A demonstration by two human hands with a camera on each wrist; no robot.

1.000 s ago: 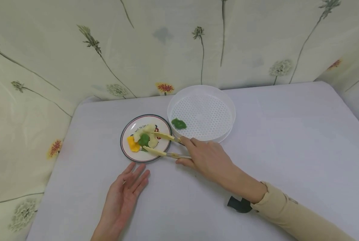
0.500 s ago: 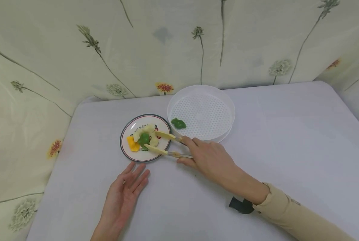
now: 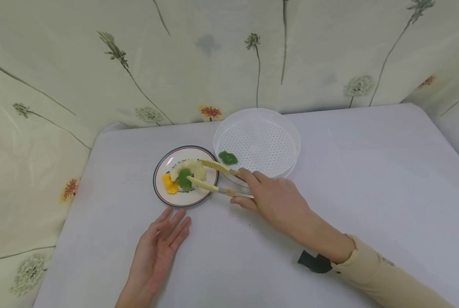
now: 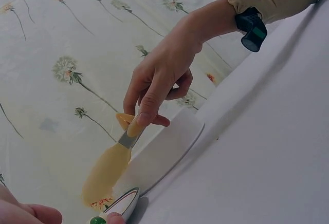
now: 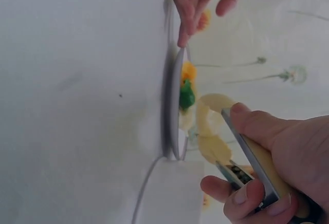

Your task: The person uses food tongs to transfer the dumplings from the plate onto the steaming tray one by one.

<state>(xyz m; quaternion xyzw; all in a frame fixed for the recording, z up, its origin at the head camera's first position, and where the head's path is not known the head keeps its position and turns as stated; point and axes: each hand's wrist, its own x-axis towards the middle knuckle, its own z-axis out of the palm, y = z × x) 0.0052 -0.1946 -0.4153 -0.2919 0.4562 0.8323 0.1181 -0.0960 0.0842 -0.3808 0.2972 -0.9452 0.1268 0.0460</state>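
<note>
My right hand [image 3: 277, 201] grips metal tongs [image 3: 235, 193] with pale yellow tips, thumb on one arm and fingers on the other. The spread tips reach over the right side of a small white plate [image 3: 168, 160] with a dark-banded rim. A pale cream, curved food piece [image 3: 198, 169] lies between the tips; I cannot tell if they pinch it. Also on the plate are a green piece [image 3: 184, 179] and an orange-yellow piece [image 3: 169, 184]. My left hand [image 3: 156, 248] lies palm up, fingers extended, fingertips right at the plate's near rim.
A round white strainer tray [image 3: 296, 147] with a perforated bottom stands right behind the plate, its wall near the tongs. One dark green piece [image 3: 228, 158] lies inside at its left. A white cloth [image 3: 368, 192] covers the table; a flowered curtain [image 3: 229, 60] hangs behind.
My right hand and the tongs have shifted right and slightly up the view. The pale piece near the tips has shifted up and right as well. My left hand stays in place.
</note>
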